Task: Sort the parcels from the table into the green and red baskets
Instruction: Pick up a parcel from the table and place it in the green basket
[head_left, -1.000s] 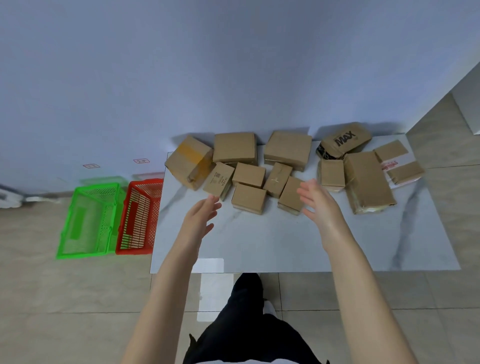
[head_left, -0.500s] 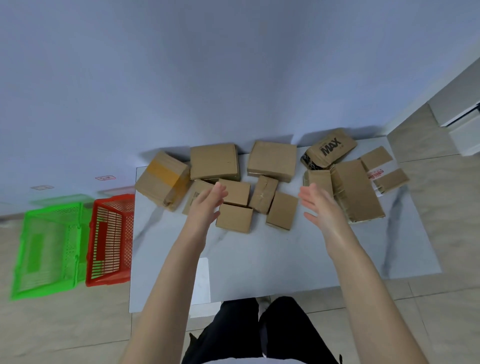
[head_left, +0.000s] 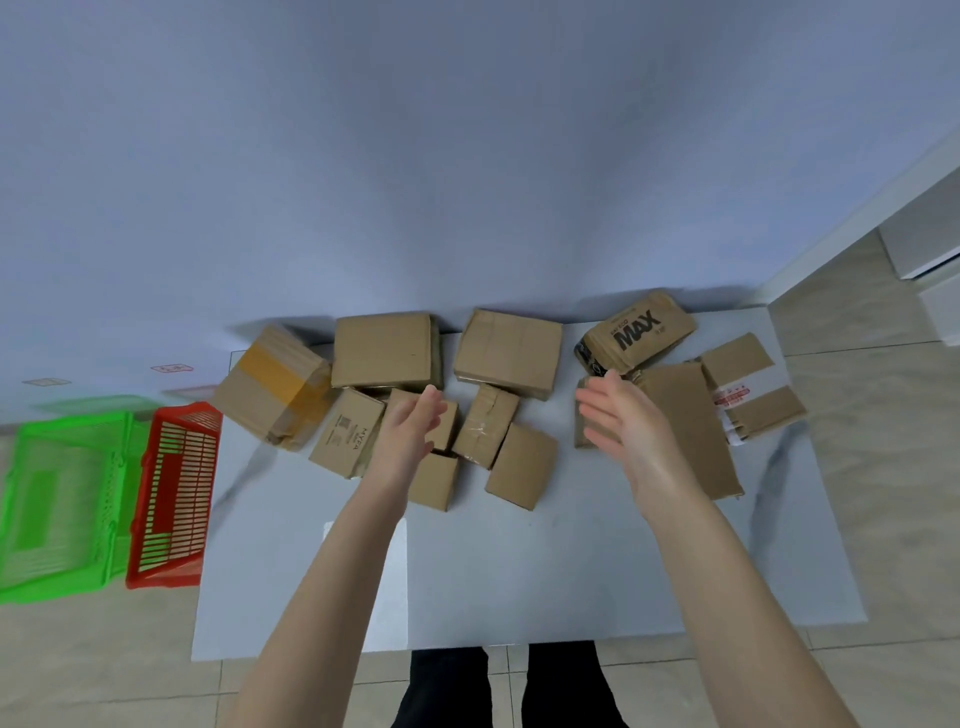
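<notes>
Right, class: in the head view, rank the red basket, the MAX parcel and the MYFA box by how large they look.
Largest: red basket.
Next: MAX parcel.
Smallest: MYFA box.
They lie at different distances from the camera, so real sizes stay unsure.

Soft, even, cool light fills the scene, with a bluish cast on the wall behind the pale grey marbled table. A pale rectangular glare patch sits on the table's near left part. Brown cardboard parcels along the table's far edge throw faint, soft shadows. Left of the table, the green plastic basket is smeared by blur, the red plastic basket less so. Wide-angle bending curves the table's edges.
</notes>
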